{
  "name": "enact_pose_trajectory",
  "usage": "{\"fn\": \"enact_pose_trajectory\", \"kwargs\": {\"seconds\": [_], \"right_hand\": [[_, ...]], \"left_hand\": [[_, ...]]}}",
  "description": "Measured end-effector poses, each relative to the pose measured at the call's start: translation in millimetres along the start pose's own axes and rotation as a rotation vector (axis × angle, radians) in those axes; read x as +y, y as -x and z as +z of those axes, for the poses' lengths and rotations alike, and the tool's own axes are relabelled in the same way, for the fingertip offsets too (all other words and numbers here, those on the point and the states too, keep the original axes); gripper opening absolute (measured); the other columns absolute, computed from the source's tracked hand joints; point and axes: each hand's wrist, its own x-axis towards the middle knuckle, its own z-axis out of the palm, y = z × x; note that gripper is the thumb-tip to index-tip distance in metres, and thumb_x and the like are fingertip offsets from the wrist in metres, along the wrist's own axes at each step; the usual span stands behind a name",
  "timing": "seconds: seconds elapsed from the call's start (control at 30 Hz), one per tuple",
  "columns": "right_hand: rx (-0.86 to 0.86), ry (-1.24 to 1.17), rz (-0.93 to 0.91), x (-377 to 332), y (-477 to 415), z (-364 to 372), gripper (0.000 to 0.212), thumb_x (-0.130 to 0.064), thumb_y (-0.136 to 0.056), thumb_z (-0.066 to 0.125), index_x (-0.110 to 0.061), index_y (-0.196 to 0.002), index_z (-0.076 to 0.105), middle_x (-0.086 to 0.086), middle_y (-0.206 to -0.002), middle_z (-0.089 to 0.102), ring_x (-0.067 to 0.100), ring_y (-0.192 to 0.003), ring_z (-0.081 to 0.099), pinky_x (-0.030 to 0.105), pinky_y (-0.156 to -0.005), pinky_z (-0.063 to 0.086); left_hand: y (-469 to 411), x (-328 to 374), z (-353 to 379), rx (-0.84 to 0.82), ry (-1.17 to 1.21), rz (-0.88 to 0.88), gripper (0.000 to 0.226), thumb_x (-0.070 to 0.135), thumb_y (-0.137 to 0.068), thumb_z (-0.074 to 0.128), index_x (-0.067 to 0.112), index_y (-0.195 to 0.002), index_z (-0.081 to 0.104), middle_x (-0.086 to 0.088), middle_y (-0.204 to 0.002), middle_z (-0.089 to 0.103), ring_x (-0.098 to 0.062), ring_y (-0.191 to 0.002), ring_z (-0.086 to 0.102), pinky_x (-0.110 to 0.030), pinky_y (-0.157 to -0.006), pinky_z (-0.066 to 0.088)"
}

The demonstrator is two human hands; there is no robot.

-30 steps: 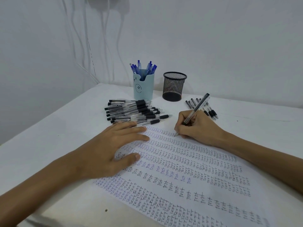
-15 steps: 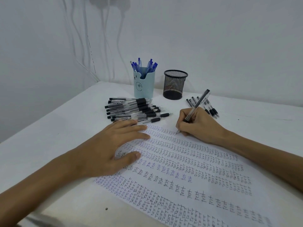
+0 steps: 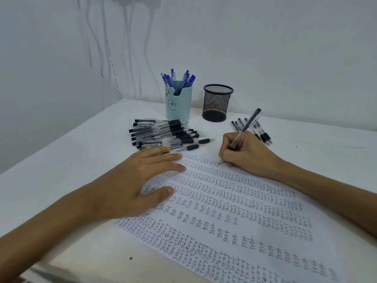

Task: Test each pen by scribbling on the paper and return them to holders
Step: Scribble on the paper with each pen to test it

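Note:
A white paper (image 3: pixel 234 203) covered in rows of handwritten "test" lies on the table. My right hand (image 3: pixel 247 155) grips a clear black-capped pen (image 3: pixel 243 129), whose tip touches the paper near its far edge. My left hand (image 3: pixel 134 180) lies flat on the paper's left part with fingers spread. A pile of black pens (image 3: pixel 163 134) lies just beyond my left hand. A light blue holder (image 3: pixel 178 103) contains several blue pens. To its right stands a black mesh holder (image 3: pixel 217 103). A few more black pens (image 3: pixel 263 134) lie behind my right hand.
The white table (image 3: pixel 67 152) meets a white wall at the back and another wall on the left. White cables (image 3: pixel 130 48) hang down the corner behind the holders.
The pen tip has shifted slightly along the top line of writing. My left hand has stayed in place on the paper. The view has dipped a little.

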Motion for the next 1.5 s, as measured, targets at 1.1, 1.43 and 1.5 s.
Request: {"fn": "enact_pose_trajectory", "kwargs": {"seconds": [1.1, 1.43, 1.5], "right_hand": [[0.316, -0.522, 0.243, 5, -25, -28, 0.043, -0.038, -0.108, 0.044, -0.010, -0.087, 0.071, 0.009, -0.073, 0.065, 0.023, -0.050, 0.058, 0.027, -0.045, 0.038], [0.244, 0.520, 0.343, 23, -55, -72, 0.058, -0.053, -0.093, 0.065, -0.001, -0.070, 0.060, 0.009, -0.052, 0.056, 0.020, -0.052, 0.054, 0.030, -0.057, 0.042], [0.244, 0.654, 0.330, 30, -63, -73, 0.057, -0.054, -0.092, 0.067, 0.000, -0.074, 0.059, 0.008, -0.056, 0.054, 0.025, -0.061, 0.054, 0.033, -0.061, 0.041]], "left_hand": [[-1, -3, 3, 0.091, -0.006, 0.054, 0.037, 0.047, -0.102, 0.055, 0.038, -0.137, 0.061, 0.023, -0.156, 0.042, -0.002, -0.150, 0.031, -0.021, -0.122, 0.024], [-5, -9, 6, 0.292, -0.024, -0.033, 0.028, 0.027, -0.098, 0.059, 0.026, -0.124, 0.068, 0.016, -0.126, 0.062, -0.004, -0.124, 0.054, -0.021, -0.107, 0.040], [-6, -11, 6, 0.329, -0.012, -0.073, 0.025, 0.024, -0.099, 0.063, 0.028, -0.123, 0.068, 0.017, -0.124, 0.062, -0.001, -0.120, 0.055, -0.021, -0.100, 0.043]]}}
